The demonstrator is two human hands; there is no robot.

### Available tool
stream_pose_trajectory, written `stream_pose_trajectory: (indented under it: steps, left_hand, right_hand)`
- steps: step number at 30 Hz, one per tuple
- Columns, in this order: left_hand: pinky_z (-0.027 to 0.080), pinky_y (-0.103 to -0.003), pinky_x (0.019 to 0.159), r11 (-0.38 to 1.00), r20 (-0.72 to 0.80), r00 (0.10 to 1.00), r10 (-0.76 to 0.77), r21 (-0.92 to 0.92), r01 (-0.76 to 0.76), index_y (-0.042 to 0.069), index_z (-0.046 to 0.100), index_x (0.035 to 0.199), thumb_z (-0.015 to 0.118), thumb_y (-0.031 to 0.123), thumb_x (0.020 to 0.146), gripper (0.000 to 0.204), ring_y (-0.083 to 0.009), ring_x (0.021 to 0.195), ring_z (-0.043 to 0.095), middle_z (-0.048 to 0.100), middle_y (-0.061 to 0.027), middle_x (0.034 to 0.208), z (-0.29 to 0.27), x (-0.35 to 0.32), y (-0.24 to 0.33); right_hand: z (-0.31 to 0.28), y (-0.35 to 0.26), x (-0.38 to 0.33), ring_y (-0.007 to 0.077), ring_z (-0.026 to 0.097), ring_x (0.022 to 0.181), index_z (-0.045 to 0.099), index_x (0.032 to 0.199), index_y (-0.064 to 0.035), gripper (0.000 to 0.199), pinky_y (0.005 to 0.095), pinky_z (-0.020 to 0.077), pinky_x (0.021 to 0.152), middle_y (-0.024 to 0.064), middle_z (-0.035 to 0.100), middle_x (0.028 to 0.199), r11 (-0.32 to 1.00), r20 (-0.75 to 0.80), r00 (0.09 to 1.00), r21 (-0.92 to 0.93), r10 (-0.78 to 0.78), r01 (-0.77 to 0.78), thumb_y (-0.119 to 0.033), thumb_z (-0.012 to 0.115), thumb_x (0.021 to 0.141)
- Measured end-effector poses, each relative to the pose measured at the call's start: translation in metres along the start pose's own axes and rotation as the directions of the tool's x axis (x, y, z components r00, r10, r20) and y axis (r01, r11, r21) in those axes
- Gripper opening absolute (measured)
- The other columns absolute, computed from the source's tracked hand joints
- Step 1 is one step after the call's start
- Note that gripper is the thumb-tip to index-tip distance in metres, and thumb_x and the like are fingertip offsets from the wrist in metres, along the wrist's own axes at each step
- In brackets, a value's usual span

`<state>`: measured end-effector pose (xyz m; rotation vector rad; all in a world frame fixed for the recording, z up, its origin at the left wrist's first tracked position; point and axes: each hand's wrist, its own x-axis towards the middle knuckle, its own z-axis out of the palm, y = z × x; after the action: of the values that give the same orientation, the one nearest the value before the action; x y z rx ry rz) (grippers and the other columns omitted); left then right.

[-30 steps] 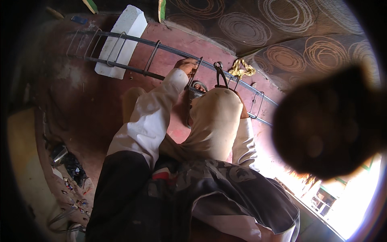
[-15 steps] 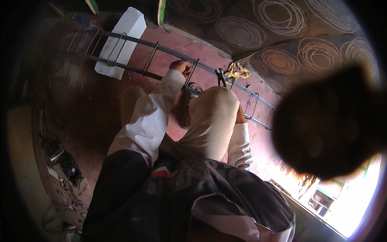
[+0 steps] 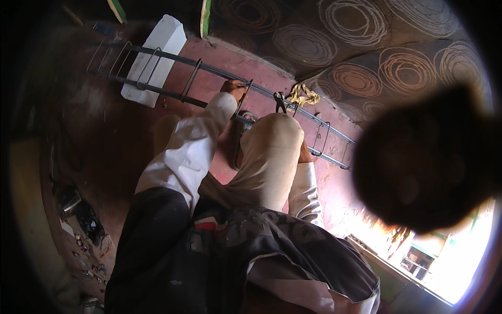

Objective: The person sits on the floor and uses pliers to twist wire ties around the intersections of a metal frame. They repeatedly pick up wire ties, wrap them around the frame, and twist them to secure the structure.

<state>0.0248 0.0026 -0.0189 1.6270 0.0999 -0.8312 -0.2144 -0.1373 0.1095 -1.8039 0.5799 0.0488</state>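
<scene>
A long cage of steel bars [image 3: 212, 69] with square wire stirrups lies across the floor in front of me. My left hand [image 3: 235, 88] is at the cage between the two long bars, fingers curled round the stirrup [image 3: 244, 97] beside it. Past my raised right knee, the dark jaws of a pair of pincers [image 3: 280, 99] rise against the far bars, next to another stirrup. Part of my right hand [image 3: 305, 152] shows at the wrist beyond the knee. Its fingers are hidden behind the knee, so its hold on the pincers cannot be seen.
A white block [image 3: 157, 60] props the cage's left part. A crumpled yellowish cloth [image 3: 303, 95] lies behind the far bars. Patterned dark fabric [image 3: 361, 78] borders the reddish floor. Litter and a black plastic bag [image 3: 90, 222] lie lower left. A blurred dark shape [image 3: 418, 162] blocks the right.
The whole view has shifted slightly, so the cage appears a little further left. My left hand has moved slightly closer to the stirrup. The pincers stay at the far bars.
</scene>
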Motion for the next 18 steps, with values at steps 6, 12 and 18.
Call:
stream_pose_trajectory:
  steps: [6,12,18]
  left_hand:
    - [0.054,-0.044,0.083,0.744,-0.155,0.942,0.298,0.657,-0.127,0.016,0.073,0.093,0.062,0.021,0.082,0.016,-0.0326,0.095,0.066,0.071,-0.0111,0.097,0.006,-0.047,0.06]
    - [0.051,-0.036,0.084,0.561,0.356,0.859,0.369,0.651,-0.511,0.013,0.067,0.111,0.06,0.026,0.09,0.026,-0.0247,0.093,0.066,0.071,-0.0106,0.103,-0.004,0.073,0.058]
    - [0.048,-0.031,0.089,0.526,0.611,0.728,-0.311,0.749,-0.403,0.014,0.068,0.118,0.07,0.03,0.081,0.041,-0.0175,0.095,0.065,0.07,-0.005,0.112,-0.004,0.136,0.061]
  right_hand:
    - [-0.005,0.005,-0.008,0.0143,0.063,0.091,0.063,0.12,0.0013,0.038,0.0285,0.0486,0.081,0.0106,0.07,0.102,0.996,-0.132,0.991,0.083,0.028,-0.017,-0.024,0.061,0.091]
    - [-0.004,0.022,-0.005,0.0141,0.063,0.091,0.063,0.121,0.0001,0.038,0.0271,0.0484,0.08,0.0101,0.07,0.101,0.988,-0.147,0.986,0.143,0.079,-0.058,-0.024,0.06,0.092]
    - [0.003,0.036,-0.007,0.0101,0.059,0.084,0.061,0.123,0.0004,0.036,0.0257,0.0484,0.074,0.0058,0.067,0.097,0.973,-0.106,0.989,0.217,0.104,-0.079,-0.022,0.057,0.096]
